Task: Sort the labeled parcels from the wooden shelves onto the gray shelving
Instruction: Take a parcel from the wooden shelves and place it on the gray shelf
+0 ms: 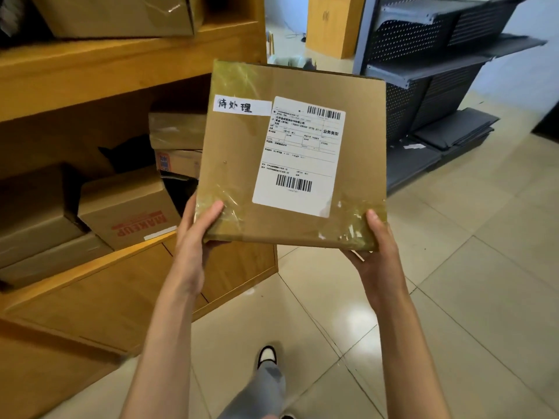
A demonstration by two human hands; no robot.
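Parcel [290,158] between wooden shelves [90,74], gray shelving [429,71].

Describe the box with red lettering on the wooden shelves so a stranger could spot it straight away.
Start at the wooden shelves on the left and drop to the lower shelf. At its front edge, just left of the left hand, sits a cardboard box. It alone has red MAKEUP lettering, printed upside down on its front face.

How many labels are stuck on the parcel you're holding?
2: a handwritten strip at the upper left of the parcel, and a printed shipping label beside it. Other faces are hidden.
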